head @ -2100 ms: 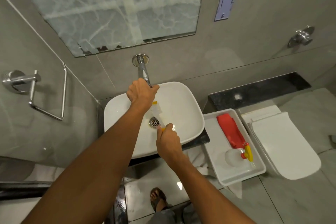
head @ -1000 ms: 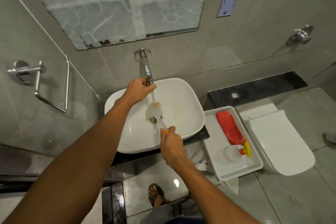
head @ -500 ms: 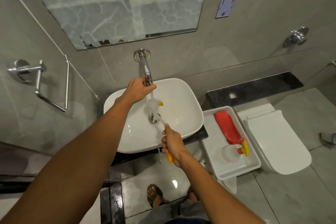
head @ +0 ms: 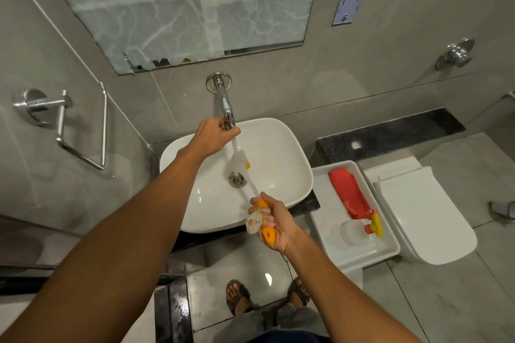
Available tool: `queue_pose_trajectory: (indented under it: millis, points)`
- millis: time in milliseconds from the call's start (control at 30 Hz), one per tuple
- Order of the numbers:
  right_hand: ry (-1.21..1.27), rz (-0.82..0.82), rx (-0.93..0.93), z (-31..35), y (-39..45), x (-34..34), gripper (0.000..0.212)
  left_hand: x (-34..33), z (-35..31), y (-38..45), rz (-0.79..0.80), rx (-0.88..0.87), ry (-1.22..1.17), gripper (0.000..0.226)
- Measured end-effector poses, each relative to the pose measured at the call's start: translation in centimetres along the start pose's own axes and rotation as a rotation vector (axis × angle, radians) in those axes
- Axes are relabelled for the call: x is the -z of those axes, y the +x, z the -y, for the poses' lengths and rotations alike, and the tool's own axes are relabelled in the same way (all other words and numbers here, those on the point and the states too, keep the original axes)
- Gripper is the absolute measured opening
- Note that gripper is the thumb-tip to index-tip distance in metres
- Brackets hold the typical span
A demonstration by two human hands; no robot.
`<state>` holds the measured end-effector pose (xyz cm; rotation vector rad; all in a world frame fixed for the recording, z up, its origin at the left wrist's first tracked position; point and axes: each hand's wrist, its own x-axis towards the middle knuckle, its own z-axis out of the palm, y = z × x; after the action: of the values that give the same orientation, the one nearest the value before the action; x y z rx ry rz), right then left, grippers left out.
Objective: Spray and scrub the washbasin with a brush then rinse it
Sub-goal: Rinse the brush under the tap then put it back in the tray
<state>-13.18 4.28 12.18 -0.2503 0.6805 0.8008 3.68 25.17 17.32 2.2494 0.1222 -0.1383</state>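
A white washbasin (head: 278, 153) sits below a chrome wall tap (head: 224, 103). My left hand (head: 214, 136) grips the tap's end, and a stream of water runs from it. My right hand (head: 274, 221) holds the orange handle of a brush (head: 239, 161). The brush's white bristle head is under the water stream, just above the drain (head: 237, 178). A spray bottle (head: 355, 227) with a red and yellow trigger lies in a white tray (head: 328, 203) to the right of the basin.
A red cloth (head: 348, 192) lies in the tray too. A closed white toilet (head: 423, 211) stands at the right. A chrome towel ring (head: 80, 125) hangs on the left wall. A foamy mirror (head: 189, 5) is above the tap. My sandalled feet (head: 239, 296) stand on wet floor tiles.
My right hand has slid back along the brush handle toward me, past the basin's front rim. The brush head stays under the running water. My left hand remains on the tap.
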Motion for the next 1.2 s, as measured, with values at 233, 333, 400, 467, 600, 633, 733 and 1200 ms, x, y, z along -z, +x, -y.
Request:
queue_pose_trajectory:
  millis: [233, 333, 400, 467, 600, 633, 733, 1200]
  points:
    - [-0.681, -0.413, 0.341, -1.4, 0.4, -2.8, 0.036, -0.2, -0.2, -0.3, -0.009, -0.006, 0.008, 0.031]
    - [-1.235, -0.577, 0.536, -1.7, 0.1, -3.6, 0.045, -0.2, -0.3, -0.5, -0.019, -0.001, -0.010, 0.031]
    - [-1.643, -0.691, 0.653, -1.9, -0.1, -4.0, 0.046, -0.2, -0.3, -0.5, -0.024, -0.003, -0.022, 0.030]
    - [-1.889, -0.757, 0.730, -2.2, -0.1, -4.4, 0.042, -0.2, -0.3, -0.5, -0.020, -0.005, -0.011, 0.028]
    - [-1.980, -0.817, 0.752, -2.5, 0.3, -5.1, 0.039, 0.0, -0.3, -0.5, -0.014, -0.015, 0.008, 0.031]
    - [-1.986, -0.824, 0.738, -2.6, 0.3, -5.2, 0.040, 0.0, -0.3, -0.5, -0.013, -0.016, 0.010, 0.031]
    - [-2.004, -0.822, 0.717, -2.6, 0.2, -5.0, 0.041, -0.2, 0.4, -0.7, -0.018, -0.010, -0.022, 0.035]
    - [-1.959, -0.809, 0.686, -3.1, -0.8, -4.8, 0.043, 1.8, 1.0, -0.7, 0.183, 0.100, -0.397, 0.036]
